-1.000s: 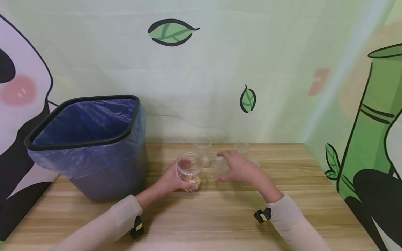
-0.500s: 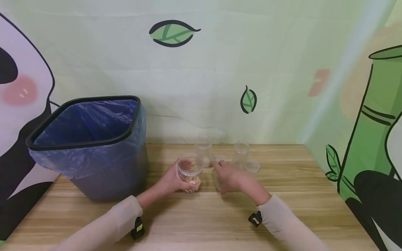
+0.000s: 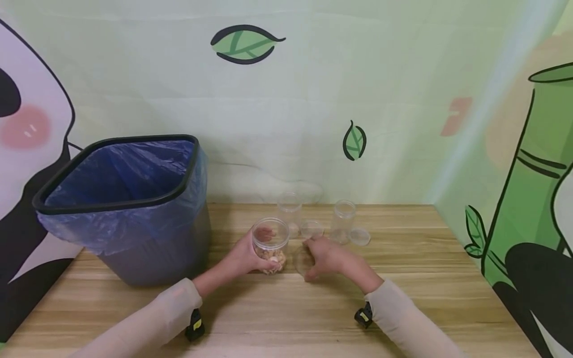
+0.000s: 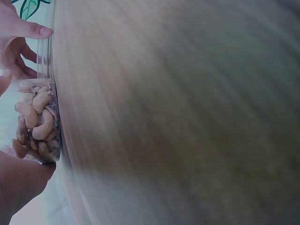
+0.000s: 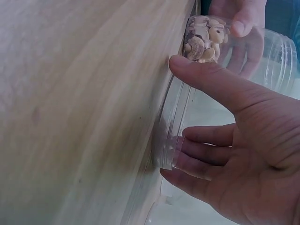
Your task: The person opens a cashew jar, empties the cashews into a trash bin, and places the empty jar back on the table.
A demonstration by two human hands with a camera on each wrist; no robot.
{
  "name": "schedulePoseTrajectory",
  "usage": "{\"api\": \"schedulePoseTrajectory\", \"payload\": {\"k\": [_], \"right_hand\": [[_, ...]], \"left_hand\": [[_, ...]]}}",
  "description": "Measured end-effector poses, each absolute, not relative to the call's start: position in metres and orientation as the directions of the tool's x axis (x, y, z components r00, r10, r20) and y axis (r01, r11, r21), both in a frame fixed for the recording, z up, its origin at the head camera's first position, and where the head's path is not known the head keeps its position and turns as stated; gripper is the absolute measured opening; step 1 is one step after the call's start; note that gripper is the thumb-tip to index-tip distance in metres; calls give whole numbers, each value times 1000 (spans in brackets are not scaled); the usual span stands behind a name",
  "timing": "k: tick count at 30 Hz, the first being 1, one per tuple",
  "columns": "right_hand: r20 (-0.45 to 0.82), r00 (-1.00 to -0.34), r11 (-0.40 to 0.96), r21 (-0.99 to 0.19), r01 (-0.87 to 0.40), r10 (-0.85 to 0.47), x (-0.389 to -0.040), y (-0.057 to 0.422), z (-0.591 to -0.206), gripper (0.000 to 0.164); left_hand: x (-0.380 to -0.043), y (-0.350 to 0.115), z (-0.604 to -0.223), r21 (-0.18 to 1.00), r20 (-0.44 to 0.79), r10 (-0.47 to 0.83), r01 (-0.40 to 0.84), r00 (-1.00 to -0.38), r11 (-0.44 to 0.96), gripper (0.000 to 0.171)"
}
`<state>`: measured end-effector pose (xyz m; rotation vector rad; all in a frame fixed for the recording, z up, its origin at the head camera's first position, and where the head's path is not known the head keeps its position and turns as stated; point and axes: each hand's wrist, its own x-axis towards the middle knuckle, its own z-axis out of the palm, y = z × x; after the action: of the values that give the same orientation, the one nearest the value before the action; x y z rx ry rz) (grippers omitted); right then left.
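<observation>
My left hand [image 3: 245, 256] holds a clear plastic jar [image 3: 280, 244] upright on the wooden table, fingers round its left side. Cashews [image 4: 40, 117] fill the lower part, and the jar's top has no lid on it. To the right, my right hand [image 3: 333, 261] grips a wide clear lid [image 3: 302, 259] lying low at the tabletop. In the right wrist view, its thumb is at one edge of the lid [image 5: 169, 133] and the fingers are at the opposite edge. Part of the lid is hidden behind the hand in the head view.
A bin [image 3: 156, 248] with a blue liner stands at the left. Behind the hands are two smaller clear jars, one at the left [image 3: 289, 211] and one at the right [image 3: 343, 221]. Near them lie a clear lid [image 3: 312, 228] and a smaller lid [image 3: 359, 236]. A printed backdrop [image 3: 286, 124] rises behind the table.
My right hand has come down and toward me onto the wide lid, then shifted slightly left with it. The left hand and the cashew jar have stayed in place.
</observation>
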<state>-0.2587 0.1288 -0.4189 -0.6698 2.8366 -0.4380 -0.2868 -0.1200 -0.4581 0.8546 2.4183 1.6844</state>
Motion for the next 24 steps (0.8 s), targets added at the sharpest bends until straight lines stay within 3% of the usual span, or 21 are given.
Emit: {"api": "schedulePoseTrajectory", "payload": {"k": [24], "right_hand": [[-101,-879,833,-383,-398,-467,-264,127,-423,86]], "left_hand": [[-287,-123,-453,907,187,489,341,-852,248,85]]}}
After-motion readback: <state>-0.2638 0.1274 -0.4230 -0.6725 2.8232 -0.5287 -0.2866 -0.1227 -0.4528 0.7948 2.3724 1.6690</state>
